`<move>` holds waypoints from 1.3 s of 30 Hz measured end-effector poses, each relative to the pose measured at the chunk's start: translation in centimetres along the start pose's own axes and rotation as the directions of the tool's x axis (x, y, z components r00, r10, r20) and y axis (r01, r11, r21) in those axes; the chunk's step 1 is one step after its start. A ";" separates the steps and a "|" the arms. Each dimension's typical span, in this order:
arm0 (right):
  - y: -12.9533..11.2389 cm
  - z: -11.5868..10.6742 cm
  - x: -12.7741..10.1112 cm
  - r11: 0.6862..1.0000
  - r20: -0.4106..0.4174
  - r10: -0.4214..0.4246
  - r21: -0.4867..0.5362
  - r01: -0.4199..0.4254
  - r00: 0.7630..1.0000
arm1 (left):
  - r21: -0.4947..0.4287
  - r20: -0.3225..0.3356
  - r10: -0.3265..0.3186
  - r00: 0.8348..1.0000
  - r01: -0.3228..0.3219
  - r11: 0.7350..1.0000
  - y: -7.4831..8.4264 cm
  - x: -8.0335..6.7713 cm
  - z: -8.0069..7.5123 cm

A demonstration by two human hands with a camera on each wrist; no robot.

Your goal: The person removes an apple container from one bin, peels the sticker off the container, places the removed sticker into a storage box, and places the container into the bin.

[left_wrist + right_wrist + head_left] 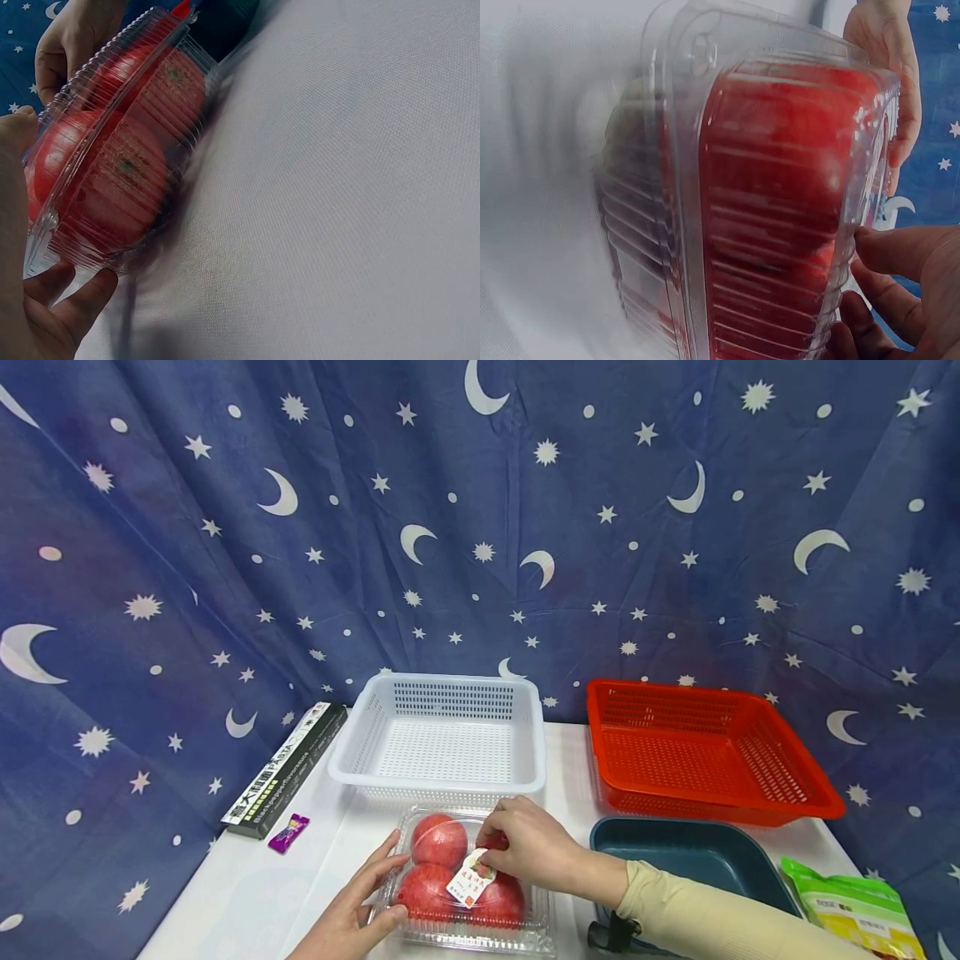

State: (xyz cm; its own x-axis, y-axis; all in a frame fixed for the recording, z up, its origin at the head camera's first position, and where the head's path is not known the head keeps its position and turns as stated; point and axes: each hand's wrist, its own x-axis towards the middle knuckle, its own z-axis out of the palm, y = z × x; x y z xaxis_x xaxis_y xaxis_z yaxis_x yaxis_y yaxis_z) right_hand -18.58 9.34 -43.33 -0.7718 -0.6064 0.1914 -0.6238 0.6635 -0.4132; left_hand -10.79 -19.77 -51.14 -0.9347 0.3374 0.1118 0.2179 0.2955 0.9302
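Note:
A clear plastic clamshell box (420, 927) of red round fruits (438, 841) lies on the white table near its front edge. My left hand (378, 885) grips the box's left side, thumb along the near rim and fingers up the side. In the left wrist view my left hand (37, 225) clamps the rim of the box (142, 135). My right hand (491, 852) rests curled on the lid, and its fingertips pinch at the white and red label (471, 878). The right wrist view shows the box (780, 195) on edge, with my right hand (885, 292) on its lid.
A white basket (450, 689) stands behind the box and a red basket (705, 697) to its right. A dark teal tray (690, 852) sits under my right forearm, with a green bag (855, 906) beside it. A long black carton (288, 768) and a purple sachet (288, 832) lie at the left.

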 end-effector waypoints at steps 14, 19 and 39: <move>-0.2 -0.3 0.1 0.998 0.004 0.011 0.062 -0.011 1.000 | -0.008 0.005 0.041 0.999 -0.041 0.999 -0.1 0.1 0.0; -0.2 0.1 0.3 0.995 0.038 0.024 0.095 -0.027 0.999 | 0.002 0.000 0.034 0.999 -0.034 0.999 0.0 0.1 0.0; -0.4 -0.9 -0.2 0.947 0.126 0.169 0.254 -0.197 0.978 | -0.036 0.002 0.034 0.999 -0.033 0.999 -0.1 0.1 0.2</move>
State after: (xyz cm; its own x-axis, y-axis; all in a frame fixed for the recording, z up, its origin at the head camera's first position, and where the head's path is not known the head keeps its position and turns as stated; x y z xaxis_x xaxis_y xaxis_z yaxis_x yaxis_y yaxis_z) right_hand -18.31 9.58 -42.43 -0.8445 -0.5356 0.0051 -0.4074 0.6360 -0.6554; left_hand -10.86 -19.62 -51.28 -0.9264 0.3486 0.1423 0.2390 0.2521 0.9377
